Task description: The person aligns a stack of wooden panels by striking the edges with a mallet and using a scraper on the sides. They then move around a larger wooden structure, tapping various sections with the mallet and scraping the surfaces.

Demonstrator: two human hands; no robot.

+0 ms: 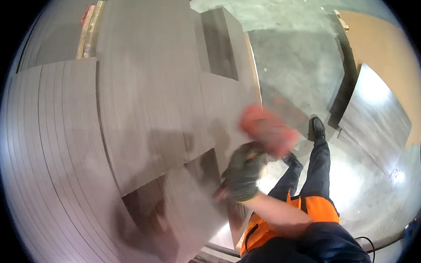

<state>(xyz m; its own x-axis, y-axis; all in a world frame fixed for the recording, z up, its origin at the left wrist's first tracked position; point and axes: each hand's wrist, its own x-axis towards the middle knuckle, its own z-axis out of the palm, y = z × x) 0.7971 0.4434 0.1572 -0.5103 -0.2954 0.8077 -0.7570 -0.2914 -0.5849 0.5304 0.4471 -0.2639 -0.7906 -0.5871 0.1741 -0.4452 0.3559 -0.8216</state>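
Note:
My right hand [242, 176], in a dark grey-green glove with a yellow cuff, is closed at the edge of the panel surface, its bare forearm crossing in front of my body. It grips what looks like a mallet, whose blurred red head [268, 130] sits above the fist, with a reddish end showing below it. Beneath and left of the hand lie grey-brown wood-grain panels [147, 97]. A smaller panel piece [189, 209] is nearest the fist, with darker patches and shadows around it. My left hand does not show.
A stack of boards [52, 140] with layered edges stands at far left, near timber strips [91, 30]. To the right, a greyish sheet [378, 114] leans or lies against a tan board [376, 40]. My feet [317, 128] stand on the concrete floor [296, 60] beside the panels.

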